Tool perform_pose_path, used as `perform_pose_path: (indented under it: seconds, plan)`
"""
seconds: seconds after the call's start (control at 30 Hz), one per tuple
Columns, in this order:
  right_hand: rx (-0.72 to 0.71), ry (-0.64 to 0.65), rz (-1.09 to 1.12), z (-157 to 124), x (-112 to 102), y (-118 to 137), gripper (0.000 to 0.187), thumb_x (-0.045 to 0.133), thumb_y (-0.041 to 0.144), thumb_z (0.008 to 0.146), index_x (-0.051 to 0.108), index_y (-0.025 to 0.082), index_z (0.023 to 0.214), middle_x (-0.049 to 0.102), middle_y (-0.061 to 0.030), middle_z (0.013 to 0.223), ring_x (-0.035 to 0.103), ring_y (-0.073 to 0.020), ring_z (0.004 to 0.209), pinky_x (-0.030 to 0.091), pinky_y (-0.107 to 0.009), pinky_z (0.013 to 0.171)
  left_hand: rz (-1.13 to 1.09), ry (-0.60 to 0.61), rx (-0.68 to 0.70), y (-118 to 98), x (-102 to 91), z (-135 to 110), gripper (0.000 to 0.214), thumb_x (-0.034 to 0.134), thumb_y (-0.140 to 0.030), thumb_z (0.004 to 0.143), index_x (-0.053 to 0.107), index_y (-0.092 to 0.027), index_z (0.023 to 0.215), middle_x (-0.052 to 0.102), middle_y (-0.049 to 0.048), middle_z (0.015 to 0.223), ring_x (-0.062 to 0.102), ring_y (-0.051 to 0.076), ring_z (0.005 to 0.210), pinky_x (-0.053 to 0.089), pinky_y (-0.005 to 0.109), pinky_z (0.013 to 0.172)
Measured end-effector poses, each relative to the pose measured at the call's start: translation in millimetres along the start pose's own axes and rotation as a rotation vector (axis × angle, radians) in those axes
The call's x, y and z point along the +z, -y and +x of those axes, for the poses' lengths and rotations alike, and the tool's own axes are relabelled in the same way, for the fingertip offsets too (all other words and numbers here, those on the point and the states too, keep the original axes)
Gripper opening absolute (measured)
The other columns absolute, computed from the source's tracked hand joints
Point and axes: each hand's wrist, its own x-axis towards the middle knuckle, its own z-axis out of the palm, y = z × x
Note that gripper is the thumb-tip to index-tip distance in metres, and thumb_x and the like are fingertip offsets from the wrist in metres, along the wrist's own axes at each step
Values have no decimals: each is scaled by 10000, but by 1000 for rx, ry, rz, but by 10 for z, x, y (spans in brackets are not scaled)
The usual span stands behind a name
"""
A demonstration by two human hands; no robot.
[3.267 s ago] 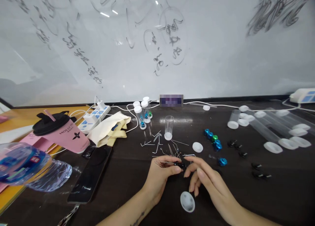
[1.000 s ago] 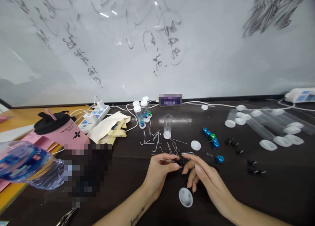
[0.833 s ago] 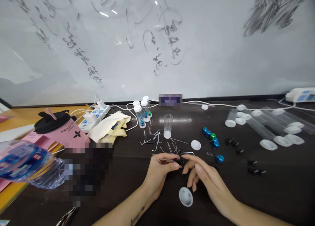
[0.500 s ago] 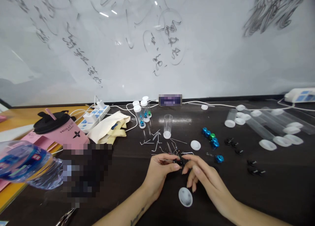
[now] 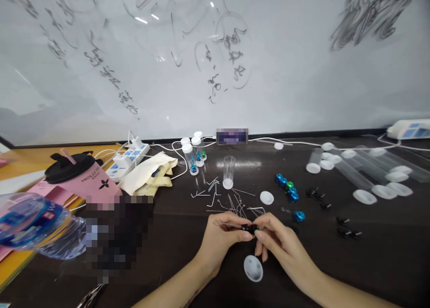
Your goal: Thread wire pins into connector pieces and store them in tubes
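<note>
My left hand pinches a small black part between thumb and fingers, with a thin metal wire running back across the palm. The fingers of my right hand close on the other end of the same black part, so the fingertips of both hands nearly meet. A white round cap lies just below the hands. Beyond them are loose thin wires, bent metal pins, an upright clear tube and another white cap.
Blue and green metallic parts and black pieces lie to the right, near clear tubes with white caps. Capped tubes stand at the back. A pink cup, a plastic bottle, a cloth bag and pliers are left.
My right hand's thumb and index finger have closed from a looser pose onto the black part. The part and my left fingertips have shifted slightly right and down.
</note>
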Motion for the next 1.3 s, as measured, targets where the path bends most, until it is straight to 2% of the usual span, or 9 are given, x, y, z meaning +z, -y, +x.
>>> perform_pose_path:
  seconds: [0.53, 0.7, 0.8, 1.07, 1.17, 1.3]
  plan:
    - [-7, -21, 62, 2, 2, 28, 292, 333, 423, 1024, 465, 204, 1165, 628, 8, 700, 634, -141, 589, 517, -270, 563, -67, -10, 25, 2, 5, 5, 208, 853, -108, 585, 770, -157, 770, 739, 33, 775, 701, 173, 740, 535, 274, 747]
    - [-9, -9, 66, -8, -5, 29, 288, 342, 415, 1024, 495, 197, 1131, 630, -6, 743, 630, -129, 583, 517, -260, 557, -70, -13, 38, 15, -7, 13, 214, 851, -107, 593, 772, -159, 785, 739, 36, 795, 697, 167, 765, 518, 267, 767]
    - [-13, -18, 77, -19, -4, 24, 294, 331, 409, 1028, 477, 203, 1178, 631, -6, 758, 631, -126, 587, 519, -259, 559, -73, -10, 35, 17, -6, 14, 211, 850, -109, 596, 773, -163, 786, 733, 31, 794, 698, 170, 764, 518, 274, 768]
    - [-19, -10, 53, -12, -7, 52, 329, 330, 423, 1023, 521, 182, 1143, 637, -10, 706, 631, -135, 574, 511, -261, 550, -77, -9, 30, 27, -22, 22, 216, 848, -106, 596, 773, -162, 791, 740, 37, 800, 691, 168, 772, 509, 276, 779]
    - [-17, -2, 29, -5, -7, 42, 306, 365, 418, 1015, 513, 187, 1151, 640, -3, 694, 628, -132, 570, 513, -261, 560, -80, -11, 26, 27, -20, 15, 217, 850, -100, 588, 773, -166, 780, 738, 29, 789, 687, 156, 755, 509, 262, 764]
    - [12, 6, 3, 8, 8, 21, 296, 511, 413, 958, 490, 192, 1154, 630, 9, 686, 630, -138, 582, 517, -249, 531, -78, -3, 32, 25, -10, 3, 202, 848, -106, 593, 773, -169, 769, 721, 18, 775, 677, 140, 717, 515, 248, 729]
